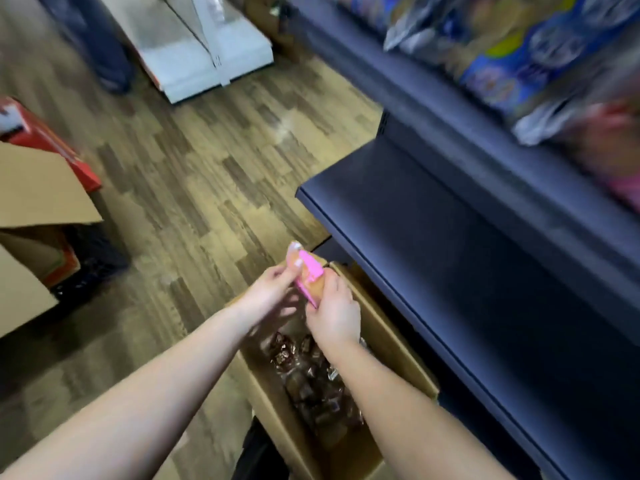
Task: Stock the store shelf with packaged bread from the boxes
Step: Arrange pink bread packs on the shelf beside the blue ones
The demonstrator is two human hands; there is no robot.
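Note:
A small bread package with a pink wrapper (309, 268) is held above the far end of an open cardboard box (391, 344) on the floor. My left hand (273, 284) pinches its left side and my right hand (334, 315) grips its lower right end. Inside the box lie several brown-wrapped bread packs (308, 379). To the right is a dark blue store shelf (433, 244), its lower board bare. The upper shelf (450, 109) carries blue and yellow packaged goods (502, 60), blurred.
Wood-pattern floor (207, 161) stretches to the left. Open cardboard boxes (38, 192) and a red box (45, 140) stand at the left edge. A white shelf base (204, 53) sits at the top, with a person's dark trouser leg (104, 46) beside it.

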